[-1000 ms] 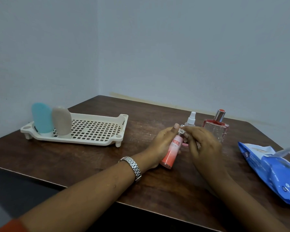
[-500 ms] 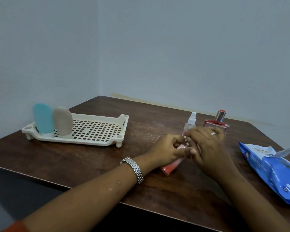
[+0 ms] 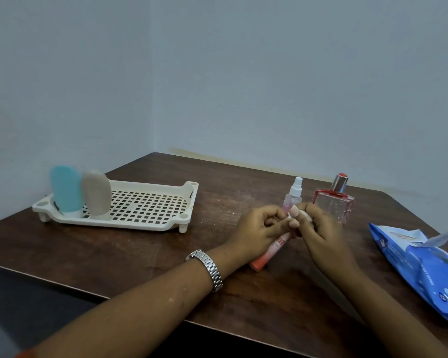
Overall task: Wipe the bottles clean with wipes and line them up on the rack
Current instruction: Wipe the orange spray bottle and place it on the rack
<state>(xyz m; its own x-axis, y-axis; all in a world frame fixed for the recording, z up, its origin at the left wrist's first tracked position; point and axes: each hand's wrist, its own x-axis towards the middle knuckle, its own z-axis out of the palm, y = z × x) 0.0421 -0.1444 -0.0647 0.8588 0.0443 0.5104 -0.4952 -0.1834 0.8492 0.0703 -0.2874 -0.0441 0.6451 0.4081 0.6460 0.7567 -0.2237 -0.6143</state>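
A slim pink-orange bottle (image 3: 269, 251) leans tilted with its base on the table, held by my left hand (image 3: 259, 228) around its upper part. My right hand (image 3: 318, 231) is closed over the bottle's top, and something pale shows between its fingers; I cannot tell if it is a wipe. Behind my hands stand a small clear spray bottle (image 3: 292, 197) and a square glass perfume bottle (image 3: 332, 202) with a silver cap. A cream perforated rack (image 3: 140, 210) sits at the left, with a blue bottle (image 3: 65, 188) and a beige bottle (image 3: 96, 193) upright at its left end.
A blue pack of wipes (image 3: 422, 270) lies at the right with its flap lifted. The dark wooden table (image 3: 140, 254) stands in a corner, with walls close behind and to the left. Its front edge runs under my forearms.
The bottle has tipped lower, from nearly upright to leaning. My right hand slid down over its top and both hands closed together around it.
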